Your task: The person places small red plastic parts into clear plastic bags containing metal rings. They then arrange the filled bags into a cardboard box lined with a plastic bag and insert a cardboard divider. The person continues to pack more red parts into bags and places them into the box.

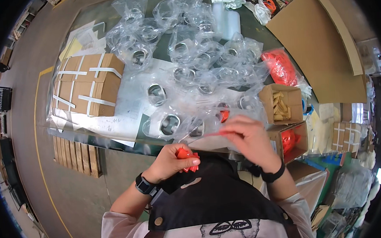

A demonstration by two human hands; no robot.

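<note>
My left hand [169, 162] is closed around several small red plastic pieces [186, 157], just off the table's near edge. Beside it, my right hand [254, 142] is smeared by motion, with thumb and fingers pinched together. A blurred red piece [224, 133] shows at its fingertips, its shape unclear. Just beyond both hands are round metal parts like pistons in clear plastic bags, among them a piston [170, 124] at the near left and another piston [156, 94] behind it. A red plastic piece [224, 113] sits at one bagged part ahead of my right hand.
More bagged parts [186, 45] cover the table's far side. A strapped carton [88, 86] stands left. At right are a box of yellowish pieces [279, 107], a box of red pieces [293, 142], a red bag [280, 67] and a large cardboard sheet [317, 46].
</note>
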